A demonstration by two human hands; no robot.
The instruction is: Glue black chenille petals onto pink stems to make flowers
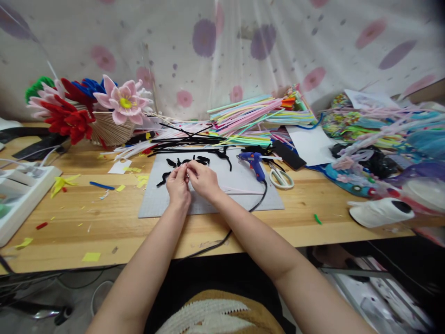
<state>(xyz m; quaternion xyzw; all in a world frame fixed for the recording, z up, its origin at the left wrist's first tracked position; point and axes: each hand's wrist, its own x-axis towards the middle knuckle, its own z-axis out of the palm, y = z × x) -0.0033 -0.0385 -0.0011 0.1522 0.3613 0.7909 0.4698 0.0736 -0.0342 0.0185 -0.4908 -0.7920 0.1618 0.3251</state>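
Left hand (179, 184) and right hand (204, 178) meet pinched over grey board (156, 202); whether they grasp anything, I cannot tell.

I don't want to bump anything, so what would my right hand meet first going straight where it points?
Probably your bare left hand, close against it; small black fuzzy pieces seem to lie beyond, though depth is unclear.
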